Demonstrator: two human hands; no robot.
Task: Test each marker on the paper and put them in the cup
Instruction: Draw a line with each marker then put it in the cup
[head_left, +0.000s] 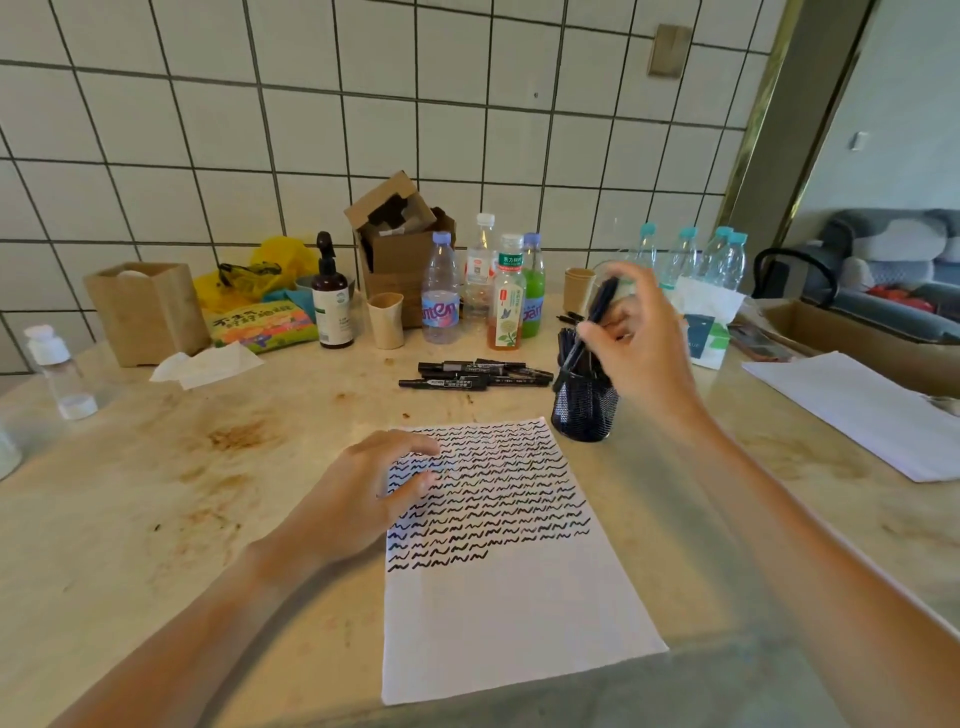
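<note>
A white sheet of paper lies in front of me, its upper half covered in rows of black squiggles. My left hand rests on the paper's upper left corner, fingers spread and slightly bent. My right hand pinches a black marker and holds it tilted just above the black mesh cup, which stands right of the paper's top edge and has several markers in it. A small pile of black markers lies on the table behind the paper.
Bottles, a cardboard box, paper cups, a spray bottle and a wooden box crowd the back by the tiled wall. Another white sheet lies at the right. A small clear bottle stands at the far left.
</note>
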